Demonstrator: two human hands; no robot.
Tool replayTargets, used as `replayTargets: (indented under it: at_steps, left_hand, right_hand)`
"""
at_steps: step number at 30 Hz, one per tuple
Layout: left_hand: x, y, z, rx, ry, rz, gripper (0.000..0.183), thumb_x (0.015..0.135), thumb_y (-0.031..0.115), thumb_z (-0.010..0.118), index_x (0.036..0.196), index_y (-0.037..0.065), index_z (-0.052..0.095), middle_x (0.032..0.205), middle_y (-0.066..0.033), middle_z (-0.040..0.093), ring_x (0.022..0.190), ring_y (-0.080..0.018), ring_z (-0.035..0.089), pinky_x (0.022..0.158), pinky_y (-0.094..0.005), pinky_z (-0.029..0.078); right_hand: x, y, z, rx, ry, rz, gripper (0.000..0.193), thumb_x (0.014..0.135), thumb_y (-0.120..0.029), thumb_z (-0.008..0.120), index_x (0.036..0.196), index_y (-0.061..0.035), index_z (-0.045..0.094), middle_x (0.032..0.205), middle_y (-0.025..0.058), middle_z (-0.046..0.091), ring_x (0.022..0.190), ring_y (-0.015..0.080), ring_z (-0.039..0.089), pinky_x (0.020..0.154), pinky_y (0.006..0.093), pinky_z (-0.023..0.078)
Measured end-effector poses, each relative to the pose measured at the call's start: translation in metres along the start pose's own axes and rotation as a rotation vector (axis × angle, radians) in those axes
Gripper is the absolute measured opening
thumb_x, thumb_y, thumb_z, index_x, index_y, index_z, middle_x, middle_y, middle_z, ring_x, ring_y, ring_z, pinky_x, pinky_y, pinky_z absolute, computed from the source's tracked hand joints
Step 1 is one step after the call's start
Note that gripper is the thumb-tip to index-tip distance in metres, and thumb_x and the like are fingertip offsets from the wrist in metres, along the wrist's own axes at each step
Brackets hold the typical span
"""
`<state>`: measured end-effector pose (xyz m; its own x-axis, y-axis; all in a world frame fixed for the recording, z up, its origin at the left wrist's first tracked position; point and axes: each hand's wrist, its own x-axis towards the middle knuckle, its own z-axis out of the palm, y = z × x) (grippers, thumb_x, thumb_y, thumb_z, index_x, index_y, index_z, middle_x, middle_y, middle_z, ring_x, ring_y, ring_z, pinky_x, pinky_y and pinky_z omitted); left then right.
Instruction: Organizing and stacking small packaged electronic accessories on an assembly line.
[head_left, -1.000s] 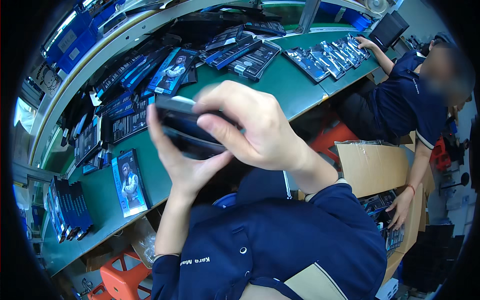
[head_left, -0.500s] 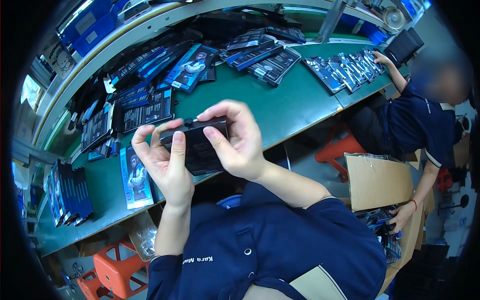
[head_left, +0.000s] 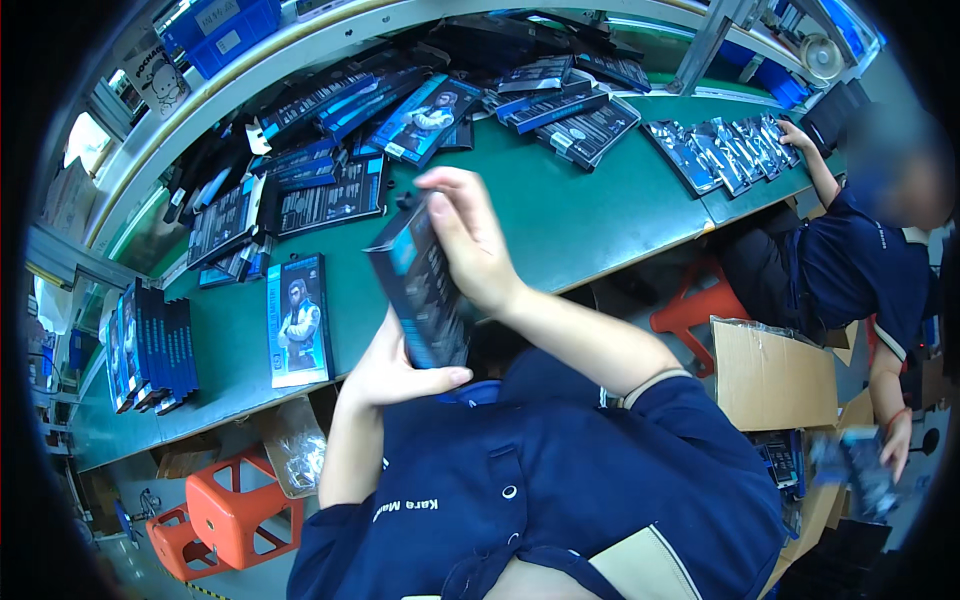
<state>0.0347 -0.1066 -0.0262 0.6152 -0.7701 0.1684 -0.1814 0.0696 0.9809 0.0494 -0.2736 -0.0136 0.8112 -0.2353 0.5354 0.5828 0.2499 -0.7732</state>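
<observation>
1. Head view: a green bench (head_left: 560,225) runs slantwise past the person, with a jumbled pile (head_left: 420,118) of dark boxes heaped along its back.
2. Left of the hands, a lone box (head_left: 298,320) lies face up on the bench; farther left, a tight row (head_left: 160,345) of boxes stands on edge.
3. To the right, a co-worker (head_left: 850,260) has one hand at some shiny packs (head_left: 725,160) on the bench and the other, with a blurred pack, beside an open carton (head_left: 770,375).
4. The held box (head_left: 418,290) is up before the person's chest, across the bench's near edge as I see it.
5. Its long axis is steep and tilted, upper end toward the left, lower end toward the right.
6. The left hand (head_left: 395,370) cups the lower end, thumb across it, fingers mostly hidden. The right hand (head_left: 475,250) grips the upper right edge narrowly and covers part of it; I cannot tell how firmly.
7. Pale lettering marks the shirt (head_left: 480,470) and runs up the lone box beside a printed figure with folded arms; the held box's print is blurred.
</observation>
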Motion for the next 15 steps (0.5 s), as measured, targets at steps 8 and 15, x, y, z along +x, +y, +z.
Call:
replayTargets:
  at_steps: [8, 15]
  left_hand:
    - [-0.035, 0.027, -0.058, 1.257, 0.733, -0.956, 0.101, 0.068, 0.045, 0.076, 0.155, 0.026, 0.026, 0.14, -0.0363, 0.037, 0.124, -0.0502, 0.046, 0.104, -0.0507, 0.04]
    - [-0.01, 0.018, -0.026, 1.549, 0.59, -0.261, 0.108, 0.064, 0.044, 0.085, 0.154, 0.026, 0.028, 0.157, -0.0248, 0.022, 0.142, -0.0462, 0.025, 0.112, -0.0609, 0.024]
  right_hand:
    - [0.149, 0.024, -0.189, -1.864, 0.329, -0.241, 0.023, 0.072, -0.009, 0.066, 0.095, -0.0047, 0.069, 0.125, 0.0157, 0.059, 0.121, 0.036, 0.051, 0.095, 0.0517, 0.043]
    - [0.06, -0.052, -0.156, -1.055, -0.179, -0.304, 0.016, 0.076, 0.012, 0.053, 0.08, -0.0004, 0.062, 0.117, 0.0152, 0.067, 0.108, 0.0282, 0.065, 0.09, 0.0347, 0.051]
